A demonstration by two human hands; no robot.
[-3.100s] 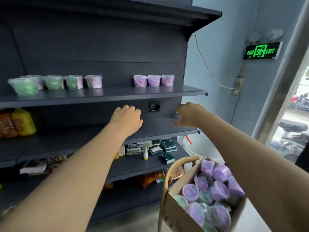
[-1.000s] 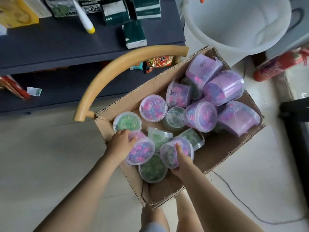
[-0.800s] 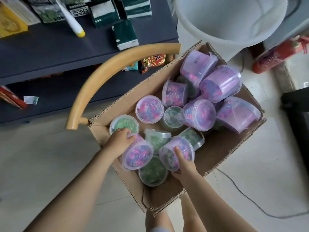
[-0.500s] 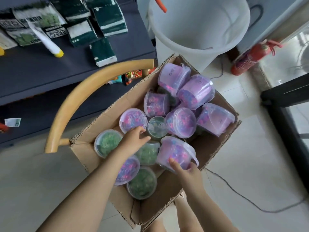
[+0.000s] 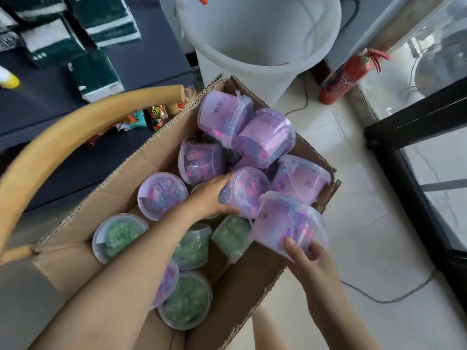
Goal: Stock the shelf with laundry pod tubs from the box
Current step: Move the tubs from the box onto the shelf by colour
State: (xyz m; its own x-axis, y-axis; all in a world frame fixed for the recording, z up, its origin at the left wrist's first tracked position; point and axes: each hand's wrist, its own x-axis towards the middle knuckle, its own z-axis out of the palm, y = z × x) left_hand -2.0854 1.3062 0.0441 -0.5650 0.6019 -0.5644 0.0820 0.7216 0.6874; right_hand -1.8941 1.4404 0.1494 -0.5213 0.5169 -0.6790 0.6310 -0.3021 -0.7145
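Fingers (image 5: 227, 211) and thumb of the person's left hand (image 5: 208, 198) curl round the side of a purple tub (image 5: 243, 192). The tub lies tilted among other purple tubs (image 5: 265, 137) toward the far right of the cardboard box (image 5: 151, 154). The right hand (image 5: 309, 260) grips a second purple tub (image 5: 288, 222) from below, thumb clamped on its near wall and the other fingers hidden beneath it. It holds this tub tipped over the box's near right edge, just beside the first tub. Green tubs (image 5: 118, 236) fill the near left of the box, lids up. A curved wooden handle (image 5: 75, 130) arches to the left of the box. Beyond it runs a dark shelf (image 5: 146, 59) carrying green packets (image 5: 98, 77). A white bucket (image 5: 257, 34) stands just past the box, with a red fire extinguisher (image 5: 346, 77) lying on the tiled floor to its right.
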